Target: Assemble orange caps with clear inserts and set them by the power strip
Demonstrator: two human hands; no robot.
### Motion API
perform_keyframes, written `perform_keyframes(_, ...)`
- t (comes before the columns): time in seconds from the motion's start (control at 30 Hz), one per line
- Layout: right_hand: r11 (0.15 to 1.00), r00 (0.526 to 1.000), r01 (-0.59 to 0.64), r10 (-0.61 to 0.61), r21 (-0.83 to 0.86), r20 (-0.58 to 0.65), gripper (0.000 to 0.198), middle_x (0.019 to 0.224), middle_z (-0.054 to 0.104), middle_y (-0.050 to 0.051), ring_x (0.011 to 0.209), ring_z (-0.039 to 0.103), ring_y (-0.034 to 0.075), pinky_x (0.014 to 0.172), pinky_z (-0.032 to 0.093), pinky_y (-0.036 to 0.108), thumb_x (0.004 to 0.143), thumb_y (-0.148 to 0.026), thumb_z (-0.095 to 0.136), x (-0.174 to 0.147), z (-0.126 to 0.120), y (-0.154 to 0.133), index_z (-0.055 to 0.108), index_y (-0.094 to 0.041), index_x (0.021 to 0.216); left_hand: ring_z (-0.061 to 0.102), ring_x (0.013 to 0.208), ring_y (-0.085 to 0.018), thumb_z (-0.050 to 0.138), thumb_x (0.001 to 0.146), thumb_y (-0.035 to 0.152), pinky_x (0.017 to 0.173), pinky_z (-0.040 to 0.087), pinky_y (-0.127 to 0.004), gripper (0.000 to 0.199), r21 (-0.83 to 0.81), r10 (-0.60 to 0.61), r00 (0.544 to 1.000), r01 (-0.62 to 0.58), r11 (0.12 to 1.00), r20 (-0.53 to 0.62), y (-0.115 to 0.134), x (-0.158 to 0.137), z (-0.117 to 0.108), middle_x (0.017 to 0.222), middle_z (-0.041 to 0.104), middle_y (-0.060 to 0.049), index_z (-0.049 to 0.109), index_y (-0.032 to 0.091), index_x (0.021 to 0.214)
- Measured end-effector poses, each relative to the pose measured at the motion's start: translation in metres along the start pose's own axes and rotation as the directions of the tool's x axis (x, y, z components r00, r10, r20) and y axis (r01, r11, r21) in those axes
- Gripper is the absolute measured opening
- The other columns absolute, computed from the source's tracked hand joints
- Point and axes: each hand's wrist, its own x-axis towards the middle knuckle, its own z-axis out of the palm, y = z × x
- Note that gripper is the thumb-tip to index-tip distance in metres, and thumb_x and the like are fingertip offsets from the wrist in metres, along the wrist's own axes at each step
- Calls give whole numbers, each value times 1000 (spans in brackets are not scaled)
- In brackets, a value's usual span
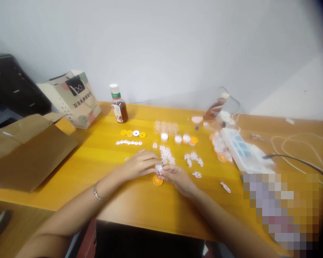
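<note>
Both of my hands meet over the middle of the yellow table (102,157). My left hand (141,164) and my right hand (176,176) pinch a small white perforated piece (158,167) between their fingertips. Just below it, an orange round cap (157,181) lies on the table under my fingers. A loose pile of similar white pieces (167,154) lies right behind my hands. A silver bracelet (97,191) circles my left wrist.
Rows of yellow and white discs (133,133) and small white pieces (128,142) lie further back. Clear cups (165,127), two brown bottles (119,104) (214,107), a paper bag (74,98), a cardboard box (27,150), a power strip (243,150) with cables.
</note>
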Motion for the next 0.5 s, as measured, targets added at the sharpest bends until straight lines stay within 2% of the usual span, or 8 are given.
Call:
perform_keyframes(0.2,1000,1000,-7,7,19,1,18,75,69,1,74,63,13,81,48,29,59,-31,75,0,0,0,71,-19,72,56,87,-14,51,85,35,74,39,-26,26,-20,18,1000,-18,1000,-18,-2,-1,2,96,63,-5,57,19,105)
perform_keyframes(0.33,1000,1000,6,-6,17,6,20,78,70,2,75,64,14,82,48,32,60,-32,75,-2,0,-2,71,-19,75,58,86,-14,48,87,34,76,41,-26,27,-60,-23,1000,24,998,16,-2,-1,3,96,63,-7,56,18,106)
perform_keyframes(0.5,1000,1000,21,-21,15,-17,22,77,70,3,75,65,15,81,49,32,60,-33,75,-1,1,-2,71,-18,75,58,85,-15,49,86,32,75,45,-27,27,-183,-95,995,94,979,1,2,0,5,93,62,-8,56,15,106)
